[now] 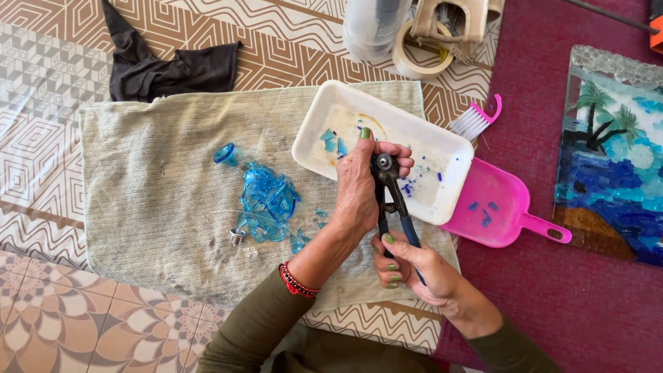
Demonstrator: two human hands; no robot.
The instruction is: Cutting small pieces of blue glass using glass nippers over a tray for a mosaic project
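From above the person's shoulders, both hands meet over the near edge of a white tray [452, 148]. The right hand [414, 266] is closed around the blue handles of a pair of nippers [392, 200], gripping them low down. The left hand [362, 186] is curled up by the tool's head, fingers pinched together there; if a chip of glass sits between them, it is hidden and I cannot tell. The work looks like nipping blue glass into small bits over the tray, mid-cut, and the squeeze would call for a steady, short press with the head kept above the tray.

Just beyond the left fingers, a few blue chips [333, 144] lie on the tray's floor. Well to the left of the left hand, a heap of broken blue glass [266, 204] rests on a pale towel [152, 186] spread over the patterned counter [48, 138], with a rounded blue piece [224, 153] further left and a small metal ring [237, 237] near the heap.

To the right of both hands, a pink dustpan [501, 207] touches the tray, holding a few blue bits, and a pink brush [476, 121] lies beyond it. Further right stands a glass mosaic picture [615, 152] of palm trees. Beyond the tray are a tape roll [421, 59] and a dark cloth [166, 69]. Nothing lies between the hands and the tray.
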